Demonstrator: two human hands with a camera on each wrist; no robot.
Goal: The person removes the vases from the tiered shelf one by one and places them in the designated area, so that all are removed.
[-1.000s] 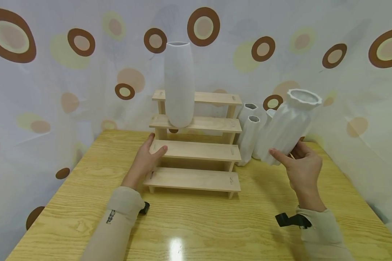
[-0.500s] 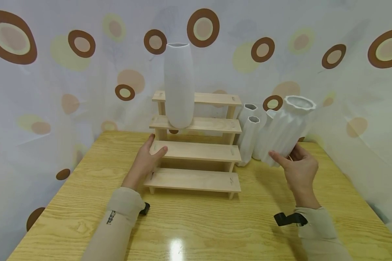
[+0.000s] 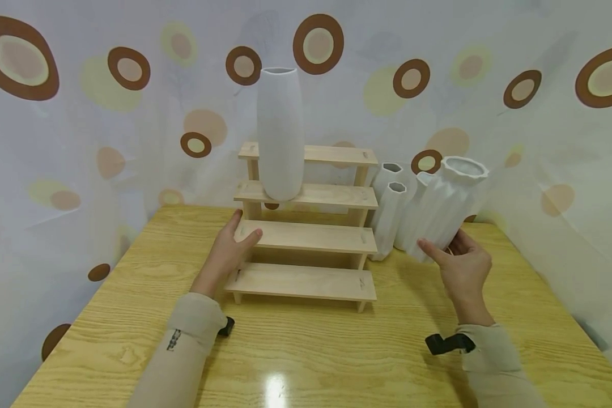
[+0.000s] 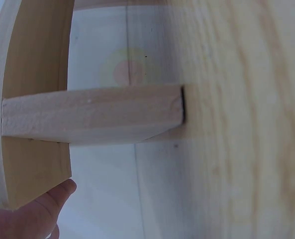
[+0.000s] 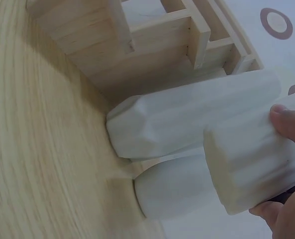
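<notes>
My left hand (image 3: 224,253) holds the left end of a stepped wooden display stand (image 3: 306,236), its thumb over one of the lower shelves. The left wrist view shows part of that hand at a board's end. My right hand (image 3: 466,275) grips a white fluted vase (image 3: 443,207) with a scalloped rim near its base, tilted with the mouth to the right. In the right wrist view the vase's base (image 5: 222,174) is raised off the table. Behind it stand other white vases, among them a slim faceted one (image 3: 389,224). A tall smooth white vase (image 3: 281,136) stands on the stand's second shelf from the top.
The wood-grain table (image 3: 306,351) carries the stand and the vases. Close behind hangs a pale backdrop (image 3: 336,102) with brown and yellow circles. The standing vases crowd against the stand's right side, one partly hidden by the held vase.
My right hand has lowered the fluted vase and shifted it slightly left, towards the standing vases. The left hand and the stand have stayed in place.
</notes>
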